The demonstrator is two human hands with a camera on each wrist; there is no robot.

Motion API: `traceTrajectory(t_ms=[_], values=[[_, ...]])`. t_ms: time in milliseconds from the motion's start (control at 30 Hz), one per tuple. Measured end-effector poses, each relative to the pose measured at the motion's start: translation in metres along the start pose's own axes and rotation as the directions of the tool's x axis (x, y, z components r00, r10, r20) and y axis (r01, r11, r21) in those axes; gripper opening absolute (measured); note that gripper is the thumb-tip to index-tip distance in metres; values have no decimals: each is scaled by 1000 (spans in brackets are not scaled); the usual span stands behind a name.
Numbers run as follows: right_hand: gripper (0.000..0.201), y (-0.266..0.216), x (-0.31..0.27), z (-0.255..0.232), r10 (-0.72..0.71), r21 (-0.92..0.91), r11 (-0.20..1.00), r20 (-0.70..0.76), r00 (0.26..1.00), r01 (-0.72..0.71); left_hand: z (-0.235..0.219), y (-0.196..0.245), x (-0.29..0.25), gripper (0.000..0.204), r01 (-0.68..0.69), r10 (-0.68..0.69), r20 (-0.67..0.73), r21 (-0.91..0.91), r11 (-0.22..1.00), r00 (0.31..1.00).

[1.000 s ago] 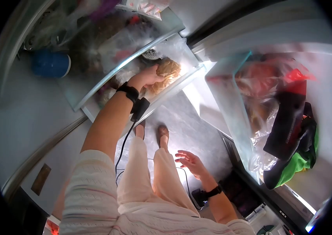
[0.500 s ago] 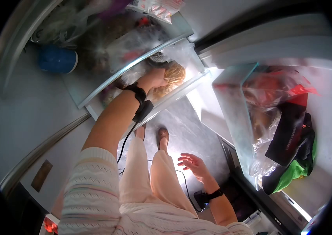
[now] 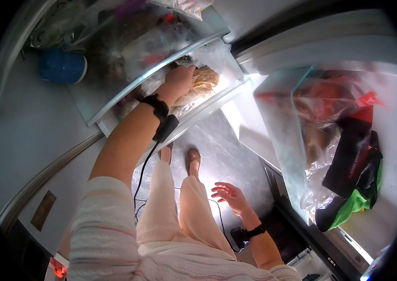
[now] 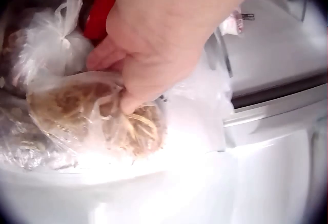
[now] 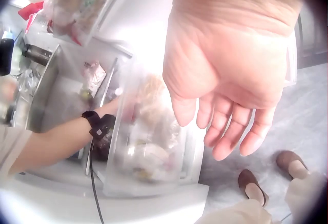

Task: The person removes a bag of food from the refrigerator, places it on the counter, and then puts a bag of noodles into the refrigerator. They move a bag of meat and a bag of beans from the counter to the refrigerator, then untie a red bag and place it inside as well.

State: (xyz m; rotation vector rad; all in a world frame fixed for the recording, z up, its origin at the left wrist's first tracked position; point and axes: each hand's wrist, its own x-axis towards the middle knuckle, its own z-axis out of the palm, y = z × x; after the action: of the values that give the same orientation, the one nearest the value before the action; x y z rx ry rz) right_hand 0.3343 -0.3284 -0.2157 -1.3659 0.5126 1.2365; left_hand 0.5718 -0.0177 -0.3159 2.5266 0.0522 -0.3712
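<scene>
My left hand (image 3: 179,83) reaches down into a pulled-out freezer drawer (image 3: 208,110). Its thumb and fingers pinch the upper part of a clear plastic bag of tan, stringy food (image 4: 66,106). Beside that bag lies a knotted white plastic bag (image 4: 51,42), and something red (image 4: 100,14) shows behind the fingers. In the head view the fingertips are hidden behind the back of the hand. My right hand (image 5: 225,80) hangs over the floor with relaxed fingers and holds nothing.
Above the open drawer sits another clear-fronted drawer full of bags, with a blue tub (image 3: 62,65) at its left. On the right, a door bin (image 3: 283,140) holds plastic bags, a black package (image 3: 348,159) and a green-and-black item (image 3: 353,206). A cable (image 3: 144,178) trails from the left wrist.
Within the drawer, my left hand has shifted toward the back side of the stringy-food bag, its knuckles now higher. The view has swayed slightly. My right hand stays about where it was.
</scene>
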Motion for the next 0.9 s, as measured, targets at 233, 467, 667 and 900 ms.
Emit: traceTrajectory(t_ms=[233, 467, 667, 900], values=[[37, 4, 3, -2, 7, 22, 1000, 0, 1000, -7, 11, 8, -2, 46, -266, 265, 27, 73, 961, 964], [36, 7, -1, -6, 16, 10, 1000, -16, 1000, -16, -26, 30, -9, 53, -76, 70, 182, 27, 997, 981], [37, 13, 0, -8, 32, 17, 999, -32, 999, -31, -15, 17, -13, 48, -242, 430, -268, 529, 813, 862], [37, 31, 0, -11, 107, 16, 994, -38, 994, -107, -6, 27, 36, 44, 14, 108, -429, 271, 962, 897]])
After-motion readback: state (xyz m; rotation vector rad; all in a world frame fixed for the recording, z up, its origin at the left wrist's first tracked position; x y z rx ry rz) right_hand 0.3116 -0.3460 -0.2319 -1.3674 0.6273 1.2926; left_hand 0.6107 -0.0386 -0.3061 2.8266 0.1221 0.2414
